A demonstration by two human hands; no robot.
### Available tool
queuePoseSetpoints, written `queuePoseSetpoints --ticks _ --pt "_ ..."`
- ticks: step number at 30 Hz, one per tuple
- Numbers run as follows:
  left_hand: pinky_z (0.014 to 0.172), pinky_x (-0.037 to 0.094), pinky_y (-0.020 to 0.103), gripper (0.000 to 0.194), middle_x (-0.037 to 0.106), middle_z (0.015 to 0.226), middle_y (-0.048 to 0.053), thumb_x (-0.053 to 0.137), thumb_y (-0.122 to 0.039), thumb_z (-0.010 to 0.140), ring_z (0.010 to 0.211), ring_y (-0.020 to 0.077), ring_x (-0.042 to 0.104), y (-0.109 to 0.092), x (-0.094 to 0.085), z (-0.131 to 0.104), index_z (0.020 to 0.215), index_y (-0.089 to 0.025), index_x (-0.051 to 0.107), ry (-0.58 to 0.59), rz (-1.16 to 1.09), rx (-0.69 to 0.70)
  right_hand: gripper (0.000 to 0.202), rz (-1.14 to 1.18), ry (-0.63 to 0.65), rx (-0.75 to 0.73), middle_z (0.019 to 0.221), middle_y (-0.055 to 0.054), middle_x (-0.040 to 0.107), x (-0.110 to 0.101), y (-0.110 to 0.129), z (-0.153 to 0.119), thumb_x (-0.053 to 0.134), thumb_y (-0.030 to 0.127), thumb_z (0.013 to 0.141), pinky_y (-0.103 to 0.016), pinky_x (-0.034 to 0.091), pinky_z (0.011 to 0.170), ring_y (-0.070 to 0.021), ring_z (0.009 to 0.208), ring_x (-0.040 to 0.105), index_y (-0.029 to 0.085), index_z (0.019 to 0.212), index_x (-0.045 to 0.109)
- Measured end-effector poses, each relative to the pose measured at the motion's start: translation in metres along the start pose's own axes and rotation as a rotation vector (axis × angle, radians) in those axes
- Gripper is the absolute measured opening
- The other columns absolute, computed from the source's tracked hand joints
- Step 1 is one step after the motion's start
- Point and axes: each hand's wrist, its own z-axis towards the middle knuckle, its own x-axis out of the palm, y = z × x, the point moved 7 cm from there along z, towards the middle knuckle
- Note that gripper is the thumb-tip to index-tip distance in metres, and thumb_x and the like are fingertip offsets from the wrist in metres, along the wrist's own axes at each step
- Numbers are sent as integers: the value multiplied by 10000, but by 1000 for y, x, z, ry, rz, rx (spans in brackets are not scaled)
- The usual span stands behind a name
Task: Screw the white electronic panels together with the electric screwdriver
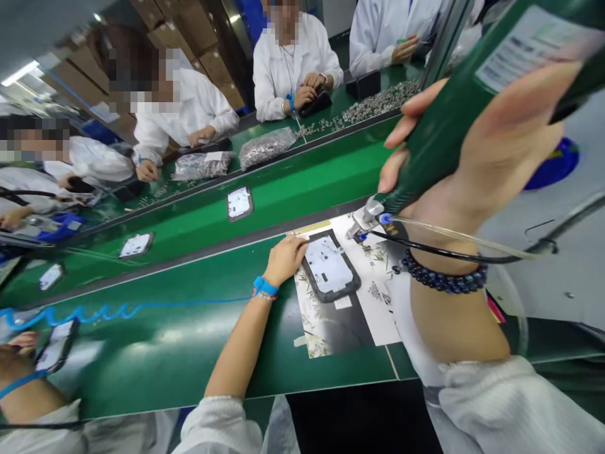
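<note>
My right hand (491, 145), raised at the upper right, is wrapped around a dark green screwdriver (439, 120) with a printed label, thin tubes and a cable near its metal tip end. Below and left of the tip lies a black-rimmed device casing (329, 268) with a white inner face and small dark cutouts. Fingers bent, my left hand (285, 257) grips the upper left corner of this casing. A blue wrist strap (265, 287) circles my left wrist, with a coiled cord running left. Under the casing is a printed paper sheet (314, 325).
Beyond the green bench runs a green conveyor belt (189, 217) carrying similar casings (240, 203). Bags of small metal parts (267, 148) and a loose heap (382, 104) lie on the far side, where several people in white coats work. A co-worker's hand (21, 359) holds another casing at left.
</note>
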Motion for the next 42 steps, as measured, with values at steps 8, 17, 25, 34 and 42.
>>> queuePoseSetpoints --ticks 8,17,25,34,42 --pt "849 511 326 352 708 922 53 501 -437 988 933 211 653 -12 16 -16 1138 -212 727 -117 -170 -18 603 -1 154 91 605 9 558 24 -50 -15 717 751 675 -251 310 324 -69 404 482 158 673 609" --pt "855 511 335 326 719 941 48 535 -397 951 941 221 654 -11 18 -16 1134 -221 740 -124 -217 0 560 -46 154 16 611 14 550 24 -62 -18 684 710 745 -229 336 347 -56 397 486 153 728 628" --pt "861 501 337 331 712 926 46 519 -397 965 945 222 650 -12 19 -15 1140 -221 737 -124 -221 -2 576 7 132 26 599 -1 562 25 -63 -17 747 708 670 -247 313 305 -77 387 488 143 697 644" --pt "825 497 338 328 697 885 46 535 -398 959 914 228 646 -12 19 -15 1137 -219 744 -124 -233 1 548 3 147 27 592 28 553 26 -62 -18 694 699 714 -185 321 316 -49 379 491 153 682 650" --pt "834 500 340 333 690 872 45 555 -402 939 918 230 646 -13 18 -15 1143 -219 744 -117 -241 -8 516 22 146 49 586 29 542 27 -63 -22 721 659 712 -183 343 323 -53 411 499 156 645 630"
